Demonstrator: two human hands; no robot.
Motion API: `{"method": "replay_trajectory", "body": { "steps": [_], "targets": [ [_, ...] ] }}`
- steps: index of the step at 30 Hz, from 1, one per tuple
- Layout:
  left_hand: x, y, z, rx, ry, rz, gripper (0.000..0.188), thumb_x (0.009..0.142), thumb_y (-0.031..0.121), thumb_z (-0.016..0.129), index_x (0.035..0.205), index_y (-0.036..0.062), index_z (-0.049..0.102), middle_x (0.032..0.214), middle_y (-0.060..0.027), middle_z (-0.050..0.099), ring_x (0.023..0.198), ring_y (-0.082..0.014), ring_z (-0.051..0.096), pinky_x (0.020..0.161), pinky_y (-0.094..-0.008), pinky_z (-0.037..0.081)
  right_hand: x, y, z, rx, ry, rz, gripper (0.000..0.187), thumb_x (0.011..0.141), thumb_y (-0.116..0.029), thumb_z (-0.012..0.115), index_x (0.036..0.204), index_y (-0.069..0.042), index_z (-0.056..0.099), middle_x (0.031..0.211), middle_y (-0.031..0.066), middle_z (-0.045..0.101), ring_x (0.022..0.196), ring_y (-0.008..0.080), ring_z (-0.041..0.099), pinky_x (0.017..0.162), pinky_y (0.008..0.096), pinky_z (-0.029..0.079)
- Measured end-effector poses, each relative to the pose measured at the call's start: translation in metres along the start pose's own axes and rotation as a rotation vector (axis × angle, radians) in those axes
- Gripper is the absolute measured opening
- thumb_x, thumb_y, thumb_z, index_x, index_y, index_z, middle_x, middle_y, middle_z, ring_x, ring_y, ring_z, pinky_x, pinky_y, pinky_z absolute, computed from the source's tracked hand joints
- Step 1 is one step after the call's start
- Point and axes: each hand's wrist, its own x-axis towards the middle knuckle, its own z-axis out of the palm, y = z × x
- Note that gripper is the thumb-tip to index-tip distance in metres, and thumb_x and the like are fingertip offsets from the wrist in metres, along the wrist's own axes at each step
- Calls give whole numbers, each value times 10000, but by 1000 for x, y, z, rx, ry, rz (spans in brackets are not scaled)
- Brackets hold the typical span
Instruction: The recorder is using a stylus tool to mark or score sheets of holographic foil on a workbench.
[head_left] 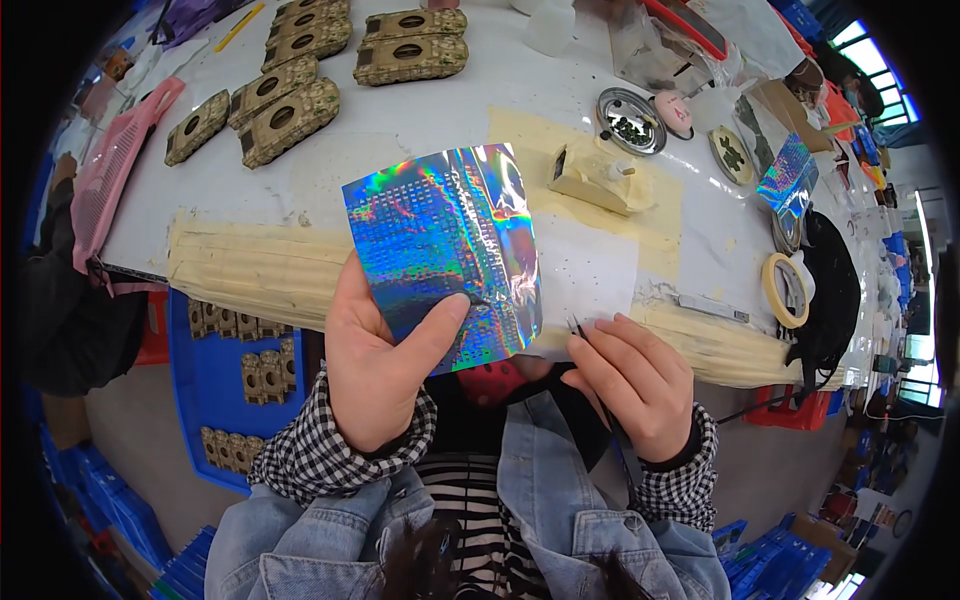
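My left hand (pixel 372 375) grips a shiny holographic sticker sheet (pixel 430 245) by its lower left part, thumb on top and fingers behind. Rows of tiny markings cover the sheet, and it bends slightly. In my right hand (pixel 640 385), just right of the sheet, is a pair of dark tweezers (pixel 577 327), pinched between thumb and fingers with the fine tips pointing up and left. The tips are apart from the sheet. Behind them lies a white paper (pixel 590 265) with a few tiny dark specks on it.
Several camouflage toy tank hulls (pixel 290 120) stand at the far left; more lie in a blue tray (pixel 215 400) below the table. A taped box with a small bottle (pixel 605 175), a metal dish of dark green bits (pixel 632 122) and a tape roll (pixel 786 290) are on the right.
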Motion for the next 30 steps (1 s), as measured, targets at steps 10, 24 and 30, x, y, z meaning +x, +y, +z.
{"method": "replay_trajectory", "body": {
  "steps": [10, 24, 30],
  "targets": [
    [-1, 0, 2, -14, -16, -54, 470, 846, -85, 603, 1270, -26, 407, 1133, -124, 616, 1002, -165, 625, 875, -306, 516, -4, -2, -7, 62, 126, 45, 326, 714, -151, 777, 988, -9, 673, 897, 106, 672, 849, 262, 657, 786, 371, 571],
    [-8, -5, 5, -39, -118, -144, 286, 880, -37, 598, 1156, -33, 523, 1072, -104, 659, 945, -133, 639, 825, -278, 528, 15, -20, -4, 292, 251, -15, 323, 760, -221, 763, 993, -16, 674, 918, 125, 683, 850, 259, 674, 793, 392, 574],
    [-9, -1, 6, -10, -133, -209, 273, 869, -19, 625, 1131, -27, 546, 1053, -88, 667, 915, -121, 641, 811, -269, 526, 27, -22, 3, 293, 243, -58, 285, 766, -189, 763, 973, -9, 686, 922, 133, 674, 860, 258, 676, 787, 376, 583]
  ]
}}
